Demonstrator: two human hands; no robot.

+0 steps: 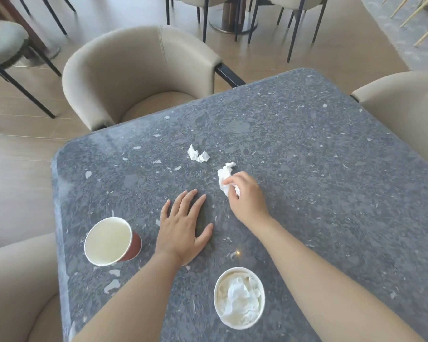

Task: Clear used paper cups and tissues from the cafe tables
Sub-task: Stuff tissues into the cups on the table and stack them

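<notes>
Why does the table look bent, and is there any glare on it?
Head view: the wide-angle lens bows the table edges; soft daylight leaves a pale sheen at its far left corner and a tiny glint nearer the camera; only a faint shadow under the left hand.

A: We've got the left hand (184,225) palm down, fingers straight and spread, its bare forearm (134,292) stretched in from below.
B: And our right hand (247,196) sits further out, fingers curled, pinching a tissue (224,177).
</notes>
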